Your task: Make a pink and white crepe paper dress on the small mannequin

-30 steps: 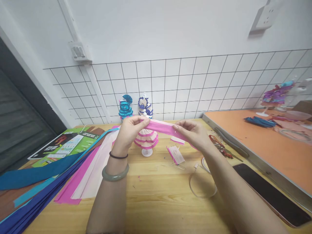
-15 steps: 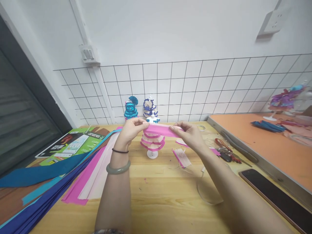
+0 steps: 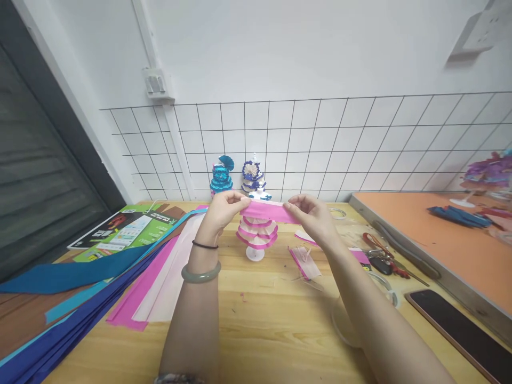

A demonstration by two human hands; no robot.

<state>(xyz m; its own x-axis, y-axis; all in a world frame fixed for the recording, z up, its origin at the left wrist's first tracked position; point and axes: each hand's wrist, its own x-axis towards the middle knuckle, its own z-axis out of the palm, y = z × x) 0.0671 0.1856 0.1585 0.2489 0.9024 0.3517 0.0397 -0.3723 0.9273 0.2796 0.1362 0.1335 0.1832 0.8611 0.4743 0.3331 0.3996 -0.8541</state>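
1. Two hands are holding one pink strip [image 3: 268, 212] up above the wooden surface [image 3: 256, 336], in front of the small figure with the frilly skirt [image 3: 257, 232].
2. The left hand [image 3: 221, 214] is nearly closing, with its thumb and fingers pinching the left end. The right hand [image 3: 314, 217] is pinching near the right end the same way.
3. For good holding, both hands should be pulling gently and evenly, so the strip is lying flat and is not ripping. Thumbs should be staying close to the ends, with the long edges running side by side.
4. A pale edge is showing along the far side. Watching that edge is a good way of spotting a twist.
5. The strip is hiding part of the figure, and I cannot tell if they are touching. The right hand is covering the strip's right end. Most fingertips are hiding behind.
6. On the right, the picture's edge is cutting off the phone [image 3: 460, 333] and the purple frilly thing [image 3: 486, 173].
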